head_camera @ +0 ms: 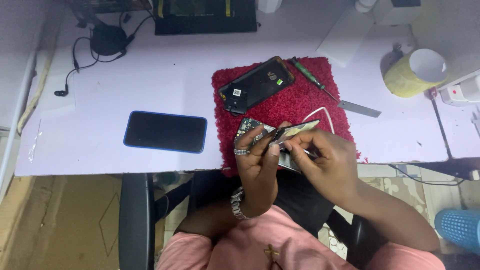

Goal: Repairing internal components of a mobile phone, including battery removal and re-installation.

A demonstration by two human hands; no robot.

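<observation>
My left hand [257, 162], with a ring and a metal wristwatch, and my right hand [325, 160] together hold an opened phone body [295, 131] over the near edge of a red fluffy mat [300, 102]. Its circuit board [248, 125] shows at the left end. My right fingers pinch at the phone's edge beside my left thumb. A black phone back cover [256, 85] lies on the mat farther back. A white cable [325, 114] curves out behind my right hand.
A dark phone with a blue rim [165, 131] lies face up on the white table at left. A green-handled screwdriver [307, 72] and a metal blade [359, 108] lie at the mat's right. A yellow tape roll [415, 72] and black earphones [100, 42] sit farther back.
</observation>
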